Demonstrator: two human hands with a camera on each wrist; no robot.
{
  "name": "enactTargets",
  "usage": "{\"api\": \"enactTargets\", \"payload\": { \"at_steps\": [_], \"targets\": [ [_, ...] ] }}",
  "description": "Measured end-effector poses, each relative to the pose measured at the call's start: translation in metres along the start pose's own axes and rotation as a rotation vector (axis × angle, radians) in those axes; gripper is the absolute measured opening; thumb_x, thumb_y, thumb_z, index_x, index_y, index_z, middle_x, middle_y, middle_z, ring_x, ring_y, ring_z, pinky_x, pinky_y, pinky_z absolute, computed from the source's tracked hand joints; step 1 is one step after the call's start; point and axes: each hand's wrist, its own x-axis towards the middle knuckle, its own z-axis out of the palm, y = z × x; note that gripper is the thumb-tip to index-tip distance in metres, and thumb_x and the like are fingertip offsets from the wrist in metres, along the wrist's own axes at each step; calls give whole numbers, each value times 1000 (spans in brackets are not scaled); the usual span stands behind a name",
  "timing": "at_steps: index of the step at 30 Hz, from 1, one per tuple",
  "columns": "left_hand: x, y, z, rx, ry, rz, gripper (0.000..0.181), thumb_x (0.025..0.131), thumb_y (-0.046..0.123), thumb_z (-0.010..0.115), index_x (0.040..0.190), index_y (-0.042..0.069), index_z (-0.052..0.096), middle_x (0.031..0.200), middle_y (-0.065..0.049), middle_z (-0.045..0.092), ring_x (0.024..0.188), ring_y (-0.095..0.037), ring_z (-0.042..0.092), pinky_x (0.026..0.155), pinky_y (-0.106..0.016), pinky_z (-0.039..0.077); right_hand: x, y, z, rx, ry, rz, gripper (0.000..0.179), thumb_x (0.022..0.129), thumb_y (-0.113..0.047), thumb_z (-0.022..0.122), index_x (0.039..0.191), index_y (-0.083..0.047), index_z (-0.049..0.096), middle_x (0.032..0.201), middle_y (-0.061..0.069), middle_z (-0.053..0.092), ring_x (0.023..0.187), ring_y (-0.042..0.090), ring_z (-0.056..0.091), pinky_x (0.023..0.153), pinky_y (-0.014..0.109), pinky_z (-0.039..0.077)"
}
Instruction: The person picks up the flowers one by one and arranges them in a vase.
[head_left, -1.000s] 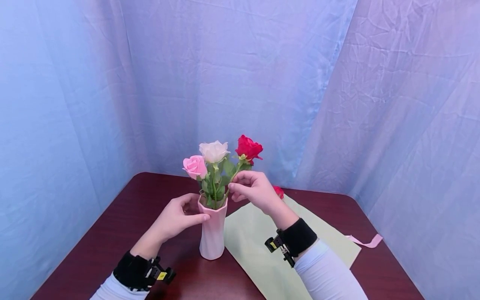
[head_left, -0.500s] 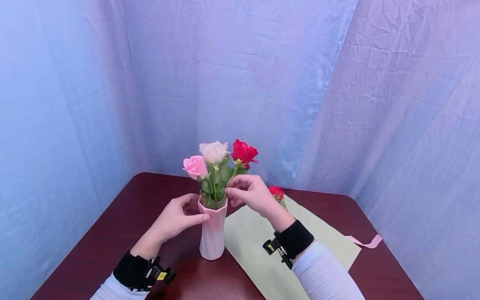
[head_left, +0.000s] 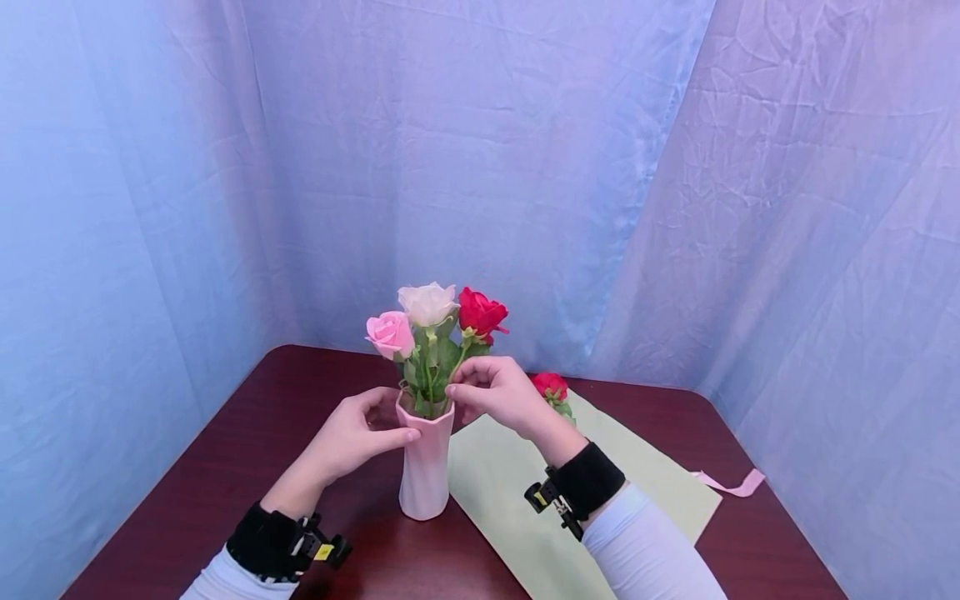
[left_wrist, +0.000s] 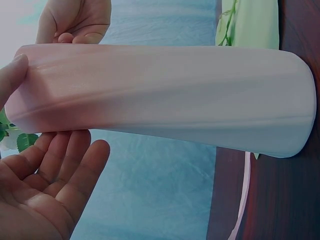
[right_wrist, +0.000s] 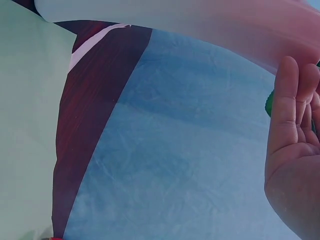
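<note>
A pink-to-white fluted vase (head_left: 425, 471) stands upright on the table. My left hand (head_left: 351, 435) holds it near the rim, thumb on the front and fingers round the far side; the left wrist view shows the vase (left_wrist: 165, 95) between that thumb and the fingers (left_wrist: 75, 175). At the vase's mouth my right hand (head_left: 501, 396) pinches the stem of a red rose (head_left: 482, 313) whose lower end is hidden. A white rose (head_left: 427, 304) and a pink rose (head_left: 391, 335) stand in the vase to its left.
Another red rose (head_left: 551, 386) lies behind my right wrist on a pale green sheet (head_left: 585, 492). A pink ribbon (head_left: 742, 485) pokes out from the sheet's right side. Blue curtains (head_left: 480, 167) hang around the dark red table (head_left: 247, 433).
My right hand has moved down and slightly left with the red rose, lowering its bloom beside the white one. The rose lying on the sheet shows more. My left hand and the vase stay put.
</note>
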Motion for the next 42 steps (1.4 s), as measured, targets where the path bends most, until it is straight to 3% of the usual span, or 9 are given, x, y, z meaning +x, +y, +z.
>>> {"api": "enactTargets", "payload": {
  "at_steps": [11,18,23,31,42],
  "targets": [
    [0,0,-1,6,0,12,51,82,29,87,122,4,66,103,-4,73,90,-19,70,77,-33,58,0,-3,0,-60,13,-5,15,94,-17,75,95,-2,72,67,12,65,52,23,60,57,41,58],
    [1,1,0,8,0,26,50,82,29,86,122,5,67,102,-3,72,89,-19,70,76,-33,58,0,-9,-2,-84,52,38,21,95,-23,74,94,-2,72,64,16,59,44,19,50,43,32,46],
    [1,1,-1,4,1,25,51,82,29,86,123,4,66,102,-3,72,90,-19,70,77,-33,58,0,-13,-4,-81,89,75,19,94,-26,74,95,-7,73,61,13,58,42,17,47,41,28,39],
    [0,0,-1,2,6,6,55,82,29,87,125,3,66,101,-3,72,91,-19,70,78,-33,57,1,-11,-5,-29,146,73,21,94,-26,75,98,-5,71,57,9,53,42,17,41,43,28,37],
    [0,1,-1,5,1,16,52,82,29,87,123,4,66,100,-3,72,89,-19,70,77,-33,58,2,-14,-7,129,209,65,24,95,-20,74,102,2,69,51,1,38,42,14,27,40,27,23]
  ]
}}
